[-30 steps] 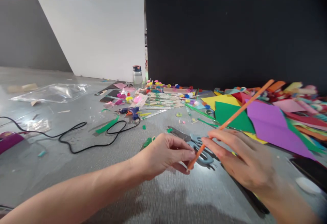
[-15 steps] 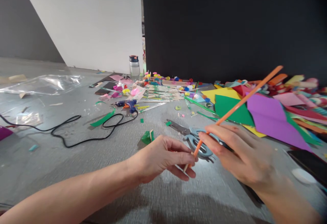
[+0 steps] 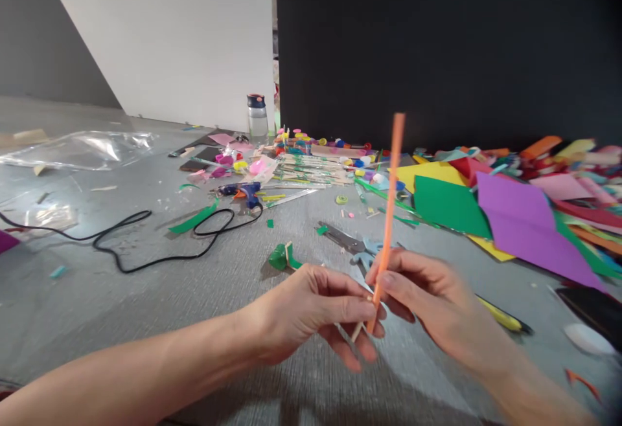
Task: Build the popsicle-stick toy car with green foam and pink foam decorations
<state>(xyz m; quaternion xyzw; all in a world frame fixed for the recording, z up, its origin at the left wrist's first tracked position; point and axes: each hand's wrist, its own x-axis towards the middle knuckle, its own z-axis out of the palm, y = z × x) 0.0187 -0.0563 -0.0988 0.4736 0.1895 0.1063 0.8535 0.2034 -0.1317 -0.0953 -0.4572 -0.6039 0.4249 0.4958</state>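
Observation:
A long, narrow orange paper strip (image 3: 390, 206) stands nearly upright between my hands. Its lower end meets a thin pale wooden stick (image 3: 357, 331) in the pinched fingers of my left hand (image 3: 323, 303). My right hand (image 3: 427, 296) is closed on the strip just above that, thumb against fingertips. Fingers hide most of the stick, so I cannot tell how strip and stick join. Partly behind my right hand lie scissors (image 3: 343, 238) with light blue handles. A small green rolled piece (image 3: 279, 256) with a pale stick rests beyond my left wrist.
A glue gun (image 3: 247, 193) with its black cord (image 3: 160, 259) lies left of centre. Coloured sheets, including a purple one (image 3: 522, 219), spread at the right near a yellow cutter (image 3: 503, 316). A water bottle (image 3: 257, 118) stands behind small craft bits. Clear plastic (image 3: 87, 151) lies far left.
The orange strip has swung from leaning far right to nearly upright. My right hand has moved left and down toward my left hand, uncovering the yellow cutter.

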